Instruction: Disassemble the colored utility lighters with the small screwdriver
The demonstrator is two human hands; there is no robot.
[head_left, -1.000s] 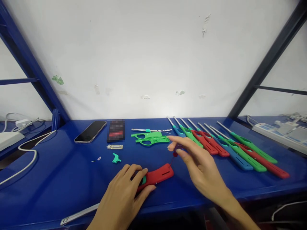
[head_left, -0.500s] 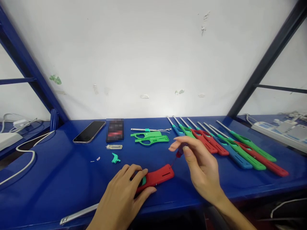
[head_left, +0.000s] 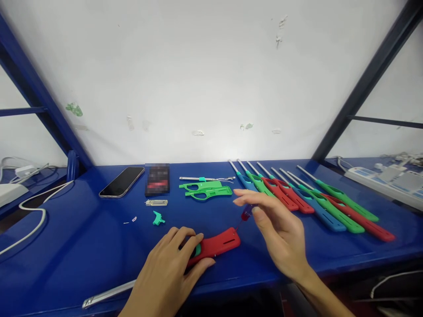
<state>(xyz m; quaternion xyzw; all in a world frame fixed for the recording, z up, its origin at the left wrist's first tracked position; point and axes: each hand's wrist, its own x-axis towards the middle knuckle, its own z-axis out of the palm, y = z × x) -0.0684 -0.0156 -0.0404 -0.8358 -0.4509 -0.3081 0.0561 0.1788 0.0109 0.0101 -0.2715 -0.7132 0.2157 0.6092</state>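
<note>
My left hand [head_left: 172, 264] is closed around the trigger end of a red long-neck lighter [head_left: 220, 243] and presses it on the blue table. The lighter's metal tube sticks out to the left from under my wrist. In my right hand [head_left: 280, 233] is a small screwdriver [head_left: 246, 214] with a red and purple handle, held tilted between thumb and fingers. Its thin tip touches the end of the red handle. Beyond my hands lie two green lighter casing halves [head_left: 209, 192], a metal tube with wires [head_left: 206, 179], a clear fuel tank [head_left: 156, 203] and a teal trigger [head_left: 158, 218].
Several assembled lighters [head_left: 333, 209] in red, green and blue lie in a row on the right. A phone [head_left: 122, 182] and a blurred dark packet [head_left: 157, 179] are at the back left. Tiny parts [head_left: 134, 219] lie left of the trigger. Power strips [head_left: 386, 180] stand beyond the frame.
My right hand's fingers have shifted slightly on the screwdriver, whose handle now leans a little more. The lighter and my left hand stay in place.
</note>
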